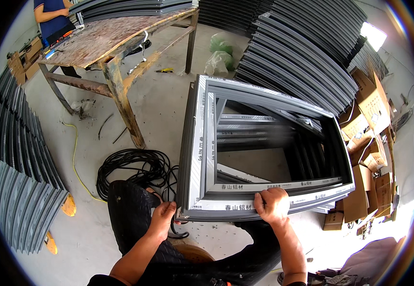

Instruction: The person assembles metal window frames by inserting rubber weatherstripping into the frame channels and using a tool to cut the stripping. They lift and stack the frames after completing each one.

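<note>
A rectangular grey metal window frame (200,143), with strips of printed protective film on its faces, stands tilted in front of me. My left hand (161,219) grips its lower left corner, thumb against the side. Closed round the bottom bar, right of its middle, is my right hand (272,205), its fingertips partly hidden behind the bar. Through the opening I see more grey and dark metal bars (247,128). A coil of black cable (121,159) lies on the floor to the left of the window frame, beside my knee.
A worn wooden table (92,40) with metal legs stands at far left, a person (52,19) behind it. Stacked frames (23,190) fill the left; another stack (292,62) stands far right. Cardboard boxes (371,102) are piled at right. A yellow cord (75,152) crosses the floor.
</note>
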`<action>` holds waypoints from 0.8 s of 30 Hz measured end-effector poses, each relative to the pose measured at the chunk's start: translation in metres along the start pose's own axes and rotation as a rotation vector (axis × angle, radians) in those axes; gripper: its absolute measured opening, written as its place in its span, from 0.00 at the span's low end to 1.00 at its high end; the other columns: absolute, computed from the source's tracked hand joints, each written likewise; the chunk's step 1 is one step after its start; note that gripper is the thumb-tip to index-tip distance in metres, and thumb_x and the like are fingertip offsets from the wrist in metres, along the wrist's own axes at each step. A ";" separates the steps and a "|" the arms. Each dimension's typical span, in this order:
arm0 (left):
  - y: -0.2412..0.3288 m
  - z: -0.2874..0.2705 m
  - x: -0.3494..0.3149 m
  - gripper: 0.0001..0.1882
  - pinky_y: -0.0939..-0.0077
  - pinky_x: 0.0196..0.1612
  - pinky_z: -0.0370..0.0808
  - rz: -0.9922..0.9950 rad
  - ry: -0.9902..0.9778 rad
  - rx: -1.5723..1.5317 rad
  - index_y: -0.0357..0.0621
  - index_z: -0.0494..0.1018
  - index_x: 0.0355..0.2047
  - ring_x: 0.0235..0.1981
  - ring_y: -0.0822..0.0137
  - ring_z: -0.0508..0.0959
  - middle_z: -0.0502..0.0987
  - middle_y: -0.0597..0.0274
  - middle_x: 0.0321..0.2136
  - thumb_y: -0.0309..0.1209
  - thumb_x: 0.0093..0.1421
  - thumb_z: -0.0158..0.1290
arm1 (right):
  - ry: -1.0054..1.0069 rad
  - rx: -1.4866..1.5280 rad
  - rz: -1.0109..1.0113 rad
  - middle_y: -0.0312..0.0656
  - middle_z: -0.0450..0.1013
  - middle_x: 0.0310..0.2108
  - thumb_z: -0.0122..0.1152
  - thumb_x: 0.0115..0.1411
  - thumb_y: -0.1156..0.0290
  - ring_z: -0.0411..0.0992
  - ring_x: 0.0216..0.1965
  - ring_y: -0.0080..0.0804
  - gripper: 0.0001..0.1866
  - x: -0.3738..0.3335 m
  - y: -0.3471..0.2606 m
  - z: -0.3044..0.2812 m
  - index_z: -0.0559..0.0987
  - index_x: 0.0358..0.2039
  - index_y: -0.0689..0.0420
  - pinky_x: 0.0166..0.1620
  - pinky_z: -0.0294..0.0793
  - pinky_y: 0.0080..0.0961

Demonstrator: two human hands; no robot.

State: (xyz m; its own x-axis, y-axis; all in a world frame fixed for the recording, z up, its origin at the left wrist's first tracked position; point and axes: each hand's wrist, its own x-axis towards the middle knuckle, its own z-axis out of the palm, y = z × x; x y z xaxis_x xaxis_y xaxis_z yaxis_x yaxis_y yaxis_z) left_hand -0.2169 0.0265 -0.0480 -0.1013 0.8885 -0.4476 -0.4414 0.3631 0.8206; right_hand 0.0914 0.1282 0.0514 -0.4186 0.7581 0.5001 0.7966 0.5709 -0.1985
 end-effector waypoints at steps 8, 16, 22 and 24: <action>-0.001 0.001 -0.001 0.15 0.75 0.29 0.74 -0.059 0.006 -0.162 0.38 0.71 0.37 0.26 0.71 0.75 0.76 0.62 0.27 0.40 0.69 0.46 | -0.033 -0.014 0.064 0.46 0.65 0.11 0.62 0.49 0.67 0.65 0.16 0.48 0.16 0.001 -0.004 0.003 0.70 0.09 0.57 0.23 0.65 0.41; -0.012 -0.008 -0.008 0.14 0.70 0.40 0.82 -0.208 0.014 -0.311 0.38 0.73 0.38 0.33 0.66 0.80 0.79 0.56 0.35 0.38 0.67 0.51 | -0.001 -0.029 0.039 0.45 0.65 0.11 0.61 0.49 0.69 0.65 0.15 0.48 0.15 -0.012 -0.006 0.016 0.71 0.10 0.58 0.22 0.65 0.40; 0.016 0.005 -0.013 0.12 0.78 0.33 0.76 -0.078 -0.031 -0.116 0.34 0.72 0.32 0.24 0.71 0.77 0.77 0.56 0.28 0.33 0.64 0.54 | -0.001 -0.002 -0.003 0.45 0.65 0.11 0.60 0.51 0.69 0.66 0.15 0.47 0.16 0.011 -0.004 0.003 0.70 0.10 0.57 0.22 0.66 0.40; 0.009 0.007 -0.014 0.11 0.77 0.30 0.74 -0.090 -0.026 -0.119 0.33 0.72 0.32 0.25 0.69 0.77 0.77 0.56 0.28 0.31 0.64 0.54 | -0.025 -0.028 -0.010 0.44 0.65 0.11 0.61 0.50 0.69 0.66 0.16 0.46 0.15 0.000 0.000 0.000 0.70 0.10 0.56 0.23 0.67 0.40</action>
State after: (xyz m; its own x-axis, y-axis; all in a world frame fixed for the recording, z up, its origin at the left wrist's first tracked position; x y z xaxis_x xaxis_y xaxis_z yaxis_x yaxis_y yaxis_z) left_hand -0.2135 0.0192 -0.0322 -0.0343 0.8612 -0.5071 -0.5508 0.4071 0.7287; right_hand 0.0917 0.1278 0.0513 -0.4372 0.7601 0.4807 0.8039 0.5699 -0.1699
